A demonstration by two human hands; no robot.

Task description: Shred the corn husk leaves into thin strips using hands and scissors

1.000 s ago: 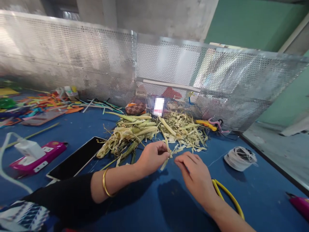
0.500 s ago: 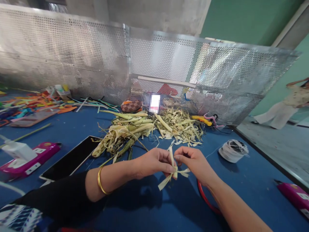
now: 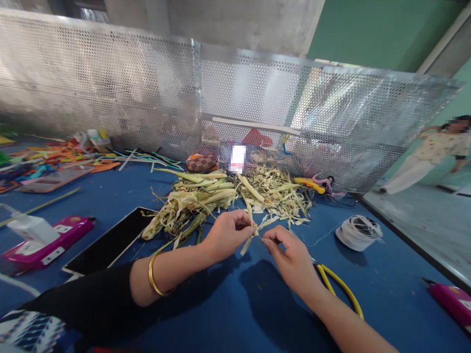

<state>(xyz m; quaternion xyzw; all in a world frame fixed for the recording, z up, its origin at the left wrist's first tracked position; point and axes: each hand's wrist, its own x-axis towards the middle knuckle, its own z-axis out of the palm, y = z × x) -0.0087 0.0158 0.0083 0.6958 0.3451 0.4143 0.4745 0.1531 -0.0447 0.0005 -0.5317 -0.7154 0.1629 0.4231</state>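
Note:
My left hand [image 3: 230,235] pinches a small knot of pale corn husk strips [image 3: 253,235] between thumb and fingers. Loose husk ends stick out upward, to the right and downward from it. Just right of the knot is my right hand [image 3: 289,255], its thumb and fingertips pressed together. Whatever may be in that pinch is too small to make out. Beneath my right wrist, a tool with a yellow handle [image 3: 351,294] lies on the table, partly hidden by the arm. Behind both hands lies a bundle of husks [image 3: 195,201].
Shredded husk bits [image 3: 279,193] are heaped beyond my hands. A spool of white cord [image 3: 358,233] stands right, and a dark-screened tablet [image 3: 110,240] lies left. Purple power strips [image 3: 69,235] sit at both sides. A perforated metal screen [image 3: 250,93] backs the table. Someone [image 3: 430,152] stands far right.
My left hand has moved slightly up and left with the husk knot, which is turned. My right hand has drawn back from it, uncovering the yellow handle and covering a red one.

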